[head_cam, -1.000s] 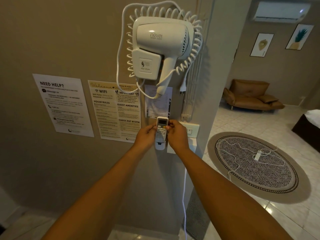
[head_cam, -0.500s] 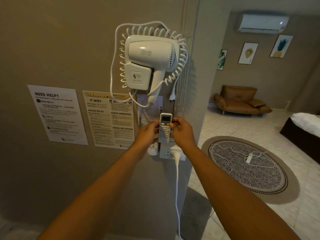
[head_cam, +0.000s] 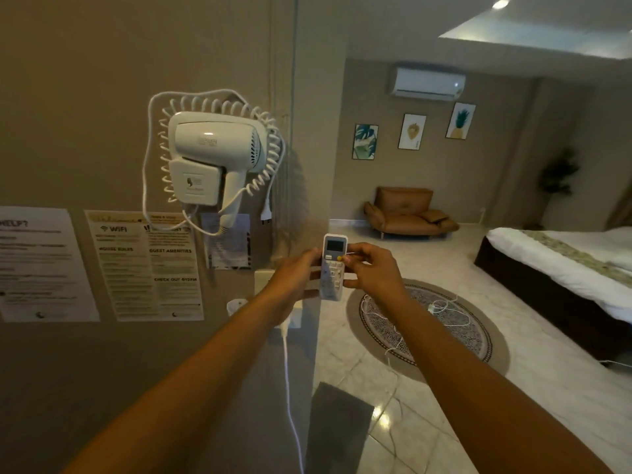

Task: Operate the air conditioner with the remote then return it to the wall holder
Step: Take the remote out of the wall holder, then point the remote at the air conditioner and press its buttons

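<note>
Holding the remote [head_cam: 332, 268] upright between both hands, we keep it out in the air just past the corner of the wall, its small screen at the top and the buttons facing us. Our left hand [head_cam: 297, 280] closes its grip on the remote's left edge, fingers wrapped behind the body. Our right hand [head_cam: 371, 268] pinches the right edge, with the thumb lying near the orange button on the keypad. The air conditioner [head_cam: 426, 82] hangs high on the far wall, above three framed pictures [head_cam: 412, 131] and a brown armchair [head_cam: 407, 212]. On the near wall, to the left of our hands, a white hair dryer [head_cam: 219, 155] sits in its mount with a coiled cord looped around it, and printed notices [head_cam: 145, 265] are stuck below it. A small white wall holder [head_cam: 236, 306] shows just left of our left wrist, apart from the remote. A round rug [head_cam: 427, 323] with a loose white cable lies on the tiled floor, and a bed [head_cam: 561, 268] stands at the right.
</note>
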